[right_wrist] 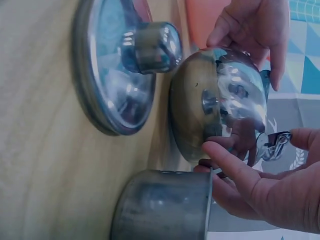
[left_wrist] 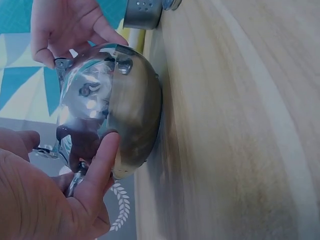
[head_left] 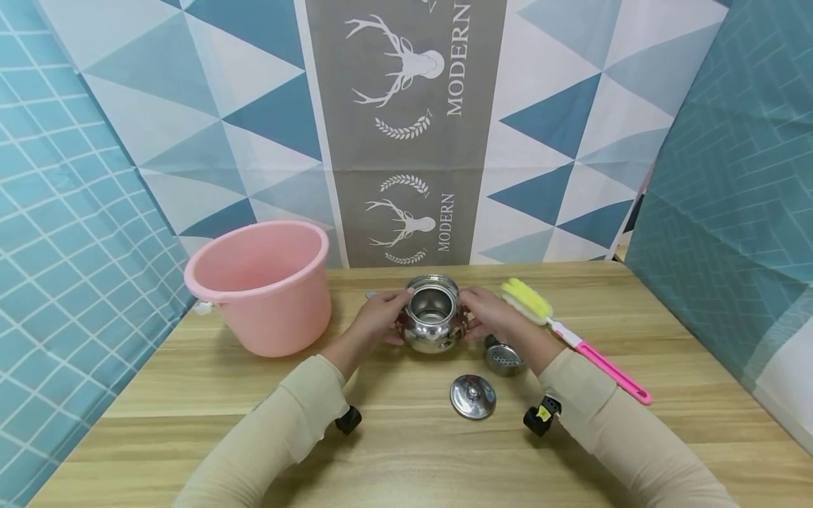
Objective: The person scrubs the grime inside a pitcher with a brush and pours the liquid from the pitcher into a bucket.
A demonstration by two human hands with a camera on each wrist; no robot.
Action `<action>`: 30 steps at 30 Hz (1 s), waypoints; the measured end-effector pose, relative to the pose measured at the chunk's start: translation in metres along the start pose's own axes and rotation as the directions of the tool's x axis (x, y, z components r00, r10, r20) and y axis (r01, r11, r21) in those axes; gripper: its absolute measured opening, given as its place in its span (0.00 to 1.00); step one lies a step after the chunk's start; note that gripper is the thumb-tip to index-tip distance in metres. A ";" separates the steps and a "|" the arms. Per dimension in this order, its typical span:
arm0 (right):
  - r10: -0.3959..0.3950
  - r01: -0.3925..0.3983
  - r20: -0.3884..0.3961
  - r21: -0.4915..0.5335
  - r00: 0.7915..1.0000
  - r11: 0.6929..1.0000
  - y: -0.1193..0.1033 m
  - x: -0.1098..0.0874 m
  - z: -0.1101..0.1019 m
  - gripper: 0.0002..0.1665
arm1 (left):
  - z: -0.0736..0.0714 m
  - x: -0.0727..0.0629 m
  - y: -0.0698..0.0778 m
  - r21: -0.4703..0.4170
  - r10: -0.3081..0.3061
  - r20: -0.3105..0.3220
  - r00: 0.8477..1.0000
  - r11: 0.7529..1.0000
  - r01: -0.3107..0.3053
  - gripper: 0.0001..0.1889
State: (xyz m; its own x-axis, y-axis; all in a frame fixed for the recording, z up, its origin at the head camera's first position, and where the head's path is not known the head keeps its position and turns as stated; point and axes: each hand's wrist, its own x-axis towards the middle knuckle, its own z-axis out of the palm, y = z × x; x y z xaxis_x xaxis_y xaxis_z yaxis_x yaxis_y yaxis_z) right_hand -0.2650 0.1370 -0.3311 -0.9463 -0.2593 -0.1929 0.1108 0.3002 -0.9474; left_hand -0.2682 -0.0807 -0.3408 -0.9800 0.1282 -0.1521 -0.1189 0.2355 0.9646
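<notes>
A shiny round metal teapot (head_left: 432,335) with its top uncovered is held between both hands over the wooden table, its opening facing me in the head view. My left hand (head_left: 379,315) grips its left side, thumb near the rim; in the left wrist view a finger lies along the polished belly. On the opposite side my right hand (head_left: 489,314) grips it, fingers against the lower body in the right wrist view. The round lid (head_left: 473,396) with a knob lies nearer to me. A perforated metal strainer (head_left: 504,358) lies beside my right forearm.
A pink bucket (head_left: 279,303) stands at the left rear. To the right lies a bottle brush (head_left: 587,349) with a yellow sponge head and pink handle. Patterned sheets (head_left: 406,141) enclose the table (head_left: 406,458) at the back and sides.
</notes>
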 end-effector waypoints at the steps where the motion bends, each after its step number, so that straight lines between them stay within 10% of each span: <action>1: 0.003 -0.003 0.007 -0.002 1.000 1.000 -0.001 0.001 0.000 0.35 | 0.000 0.001 0.000 0.000 -0.003 0.001 1.000 1.000 0.003 0.30; 23: 0.032 -0.031 0.037 -0.012 0.999 0.999 0.001 0.005 -0.005 0.31 | 0.002 0.007 -0.008 0.121 0.003 0.001 1.000 0.993 -0.003 0.28; 30: 0.041 -0.040 0.013 -0.051 0.999 0.998 0.003 0.006 -0.009 0.32 | -0.001 0.005 -0.009 0.395 0.089 -0.018 0.996 0.916 -0.074 0.33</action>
State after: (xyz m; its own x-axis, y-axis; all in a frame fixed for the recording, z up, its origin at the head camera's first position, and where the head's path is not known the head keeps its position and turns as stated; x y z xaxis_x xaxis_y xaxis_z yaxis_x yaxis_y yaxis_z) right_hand -0.2728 0.1443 -0.3327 -0.9369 -0.2592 -0.2346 0.1328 0.3569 -0.9247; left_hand -0.2720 -0.0826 -0.3499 -0.9894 0.1315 -0.0622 0.0271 0.5865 0.8095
